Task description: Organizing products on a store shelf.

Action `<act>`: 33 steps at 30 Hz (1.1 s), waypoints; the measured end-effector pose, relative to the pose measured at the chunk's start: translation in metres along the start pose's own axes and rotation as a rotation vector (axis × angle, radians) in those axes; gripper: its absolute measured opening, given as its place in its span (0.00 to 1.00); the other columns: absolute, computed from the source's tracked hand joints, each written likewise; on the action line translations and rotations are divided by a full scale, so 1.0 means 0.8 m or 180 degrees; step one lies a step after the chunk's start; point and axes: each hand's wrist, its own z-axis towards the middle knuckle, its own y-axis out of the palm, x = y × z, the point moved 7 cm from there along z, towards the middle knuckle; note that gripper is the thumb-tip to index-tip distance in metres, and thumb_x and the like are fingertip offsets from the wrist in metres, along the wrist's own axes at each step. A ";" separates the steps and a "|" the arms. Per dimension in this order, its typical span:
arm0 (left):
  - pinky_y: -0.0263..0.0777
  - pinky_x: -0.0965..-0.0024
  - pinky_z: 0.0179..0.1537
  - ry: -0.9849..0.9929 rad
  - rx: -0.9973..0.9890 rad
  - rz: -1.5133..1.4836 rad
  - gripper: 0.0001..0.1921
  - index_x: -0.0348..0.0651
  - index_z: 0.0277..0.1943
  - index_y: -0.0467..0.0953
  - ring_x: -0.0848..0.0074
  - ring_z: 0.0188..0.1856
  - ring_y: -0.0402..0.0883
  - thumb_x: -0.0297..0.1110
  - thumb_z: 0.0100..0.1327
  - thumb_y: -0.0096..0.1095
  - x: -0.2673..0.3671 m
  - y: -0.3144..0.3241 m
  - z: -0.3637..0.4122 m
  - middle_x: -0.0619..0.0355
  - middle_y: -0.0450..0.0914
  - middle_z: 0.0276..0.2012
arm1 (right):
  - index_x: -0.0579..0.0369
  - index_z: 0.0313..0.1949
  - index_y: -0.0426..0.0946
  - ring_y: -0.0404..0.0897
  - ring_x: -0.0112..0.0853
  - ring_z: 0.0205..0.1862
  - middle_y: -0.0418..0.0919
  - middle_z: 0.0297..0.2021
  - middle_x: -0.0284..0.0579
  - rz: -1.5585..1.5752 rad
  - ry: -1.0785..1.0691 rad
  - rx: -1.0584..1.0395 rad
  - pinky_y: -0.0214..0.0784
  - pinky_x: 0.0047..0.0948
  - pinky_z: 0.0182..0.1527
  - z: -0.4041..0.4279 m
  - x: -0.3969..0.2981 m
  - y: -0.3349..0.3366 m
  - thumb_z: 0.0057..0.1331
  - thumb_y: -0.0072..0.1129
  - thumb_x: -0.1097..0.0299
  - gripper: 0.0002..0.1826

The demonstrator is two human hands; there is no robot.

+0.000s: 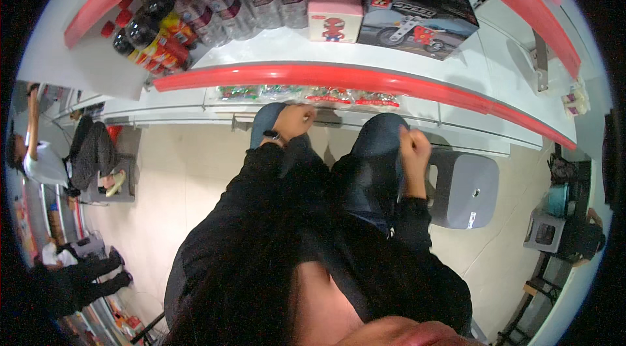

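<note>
My left hand [295, 120] is loosely curled over my left knee, with a dark band on its wrist. No object shows in it. My right hand [416, 144] is curled against the outer side of my right knee, and nothing shows in its fingers either. Just beyond my knees, several clear bags of small colourful items [327, 95] lie on the low shelf under a red edge strip [293, 74]. On the shelf above stand clear plastic bottles [227, 6], dark-drink bottles [151, 38], a pink-and-white figure box [335, 16] and a black motorcycle model box [415, 23].
A grey plastic step stool [473, 189] stands on the floor beside my right leg. To the left, one person sits on a grey stool [128, 177]; another person's dark-clad legs [98, 272] show lower down. Far right are another grey stool [543, 231] and a dark-clad person [582, 238].
</note>
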 end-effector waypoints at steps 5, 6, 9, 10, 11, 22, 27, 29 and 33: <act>0.75 0.56 0.44 0.0372 0.0127 0.0237 0.08 0.38 0.40 0.81 0.51 0.40 0.81 0.31 0.60 0.61 0.030 -0.016 -0.037 0.46 0.83 0.36 | 0.57 0.22 0.69 0.60 0.19 0.26 0.65 0.20 0.28 -0.0324 0.0519 0.1619 0.54 0.22 0.28 -0.014 0.080 -0.231 0.69 0.61 0.66 0.17; 0.74 0.55 0.45 0.0516 0.0236 0.0290 0.07 0.38 0.39 0.81 0.51 0.40 0.80 0.30 0.61 0.60 0.042 -0.019 -0.046 0.46 0.82 0.36 | 0.56 0.22 0.69 0.60 0.19 0.25 0.64 0.20 0.28 -0.0666 0.0440 0.1846 0.53 0.23 0.27 -0.006 0.098 -0.283 0.69 0.61 0.64 0.18; 0.73 0.54 0.45 0.0580 0.0235 0.0426 0.06 0.38 0.39 0.81 0.52 0.40 0.80 0.29 0.61 0.60 0.064 -0.023 -0.067 0.47 0.82 0.35 | 0.56 0.24 0.70 0.61 0.18 0.22 0.66 0.19 0.29 -0.0899 0.0348 0.1554 0.53 0.21 0.25 0.057 0.108 -0.379 0.69 0.62 0.59 0.19; 0.73 0.54 0.45 0.0608 0.0260 0.0421 0.06 0.38 0.39 0.81 0.52 0.40 0.80 0.29 0.61 0.60 0.069 -0.025 -0.073 0.47 0.82 0.35 | 0.54 0.25 0.72 0.62 0.17 0.21 0.67 0.20 0.30 -0.1017 0.0246 0.1349 0.54 0.20 0.23 0.082 0.119 -0.400 0.68 0.63 0.57 0.19; 0.73 0.54 0.44 0.0606 0.0246 0.0360 0.06 0.39 0.39 0.81 0.53 0.40 0.80 0.28 0.61 0.60 0.075 -0.032 -0.081 0.48 0.82 0.34 | 0.56 0.27 0.74 0.65 0.17 0.22 0.68 0.20 0.30 -0.1270 0.0308 0.1348 0.57 0.18 0.26 0.109 0.095 -0.403 0.67 0.64 0.55 0.18; 0.75 0.56 0.37 -0.0368 0.0639 0.0383 0.08 0.46 0.39 0.81 0.54 0.34 0.81 0.28 0.55 0.64 0.063 -0.059 -0.155 0.50 0.82 0.30 | 0.57 0.64 0.63 0.71 0.58 0.58 0.72 0.55 0.65 -0.4522 -0.0074 0.1713 0.66 0.51 0.58 0.387 0.030 -0.525 0.61 0.63 0.50 0.38; 0.75 0.57 0.34 -0.0556 0.0652 0.0152 0.08 0.45 0.38 0.82 0.54 0.31 0.80 0.29 0.55 0.64 0.073 -0.059 -0.147 0.50 0.81 0.28 | 0.58 0.66 0.61 0.70 0.61 0.59 0.69 0.59 0.70 -0.4861 0.0494 0.0964 0.65 0.53 0.60 0.452 0.121 -0.578 0.59 0.64 0.55 0.39; 0.75 0.57 0.34 -0.0398 0.0810 0.0230 0.07 0.45 0.38 0.82 0.54 0.30 0.80 0.29 0.55 0.63 0.072 -0.058 -0.145 0.50 0.81 0.27 | 0.64 0.58 0.71 0.72 0.61 0.57 0.72 0.55 0.71 -0.4862 0.0492 0.0427 0.68 0.54 0.56 0.469 0.153 -0.594 0.59 0.62 0.48 0.36; 0.74 0.58 0.33 -0.0481 0.0819 0.0083 0.07 0.45 0.38 0.82 0.55 0.29 0.80 0.28 0.55 0.62 0.066 -0.055 -0.140 0.50 0.80 0.25 | 0.59 0.62 0.68 0.74 0.62 0.54 0.75 0.54 0.69 -0.4882 -0.0295 0.0760 0.67 0.53 0.57 0.475 0.194 -0.627 0.60 0.62 0.60 0.32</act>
